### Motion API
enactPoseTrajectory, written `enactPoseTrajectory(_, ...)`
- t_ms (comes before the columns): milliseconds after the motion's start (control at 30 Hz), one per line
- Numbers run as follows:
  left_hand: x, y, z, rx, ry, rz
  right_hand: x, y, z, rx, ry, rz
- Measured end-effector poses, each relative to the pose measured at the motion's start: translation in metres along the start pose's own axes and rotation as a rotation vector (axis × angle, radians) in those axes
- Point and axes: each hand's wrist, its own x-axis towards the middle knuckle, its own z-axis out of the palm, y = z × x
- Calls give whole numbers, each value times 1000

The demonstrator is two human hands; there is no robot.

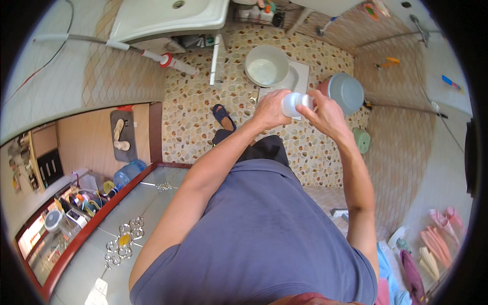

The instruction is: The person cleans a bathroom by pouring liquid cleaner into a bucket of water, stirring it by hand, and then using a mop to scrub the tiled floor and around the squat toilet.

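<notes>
My left hand (271, 109) is wrapped around the body of a small white plastic bottle (290, 104), held tilted in front of me. The thumb and fingers of my right hand (327, 115) grip the bottle's white cap (305, 101) from the other side. I cannot tell whether the cap is tight or loose. Beyond my hands, a pale round basin (267, 65) stands on the floor, partly over a white squat toilet pan (301, 74). Right of it is a blue-grey basin (346, 93) with a reddish vessel edge showing beside it.
A washbasin (171, 17) juts out at upper left, with an open cabinet door (216, 61) below. A glazed door (126, 213) stands close on my left. A green stool or tub (360, 140) sits by the right wall. Clothes (413, 263) hang at lower right.
</notes>
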Motion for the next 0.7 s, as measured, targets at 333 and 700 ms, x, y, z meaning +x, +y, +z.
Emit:
enactPoseTrajectory(333,2,0,-4,-31,-12,17,-2,11,9,172,212,-494)
enactPoseTrajectory(700,3,-3,-6,-1,28,4,6,9,8,59,129,-178)
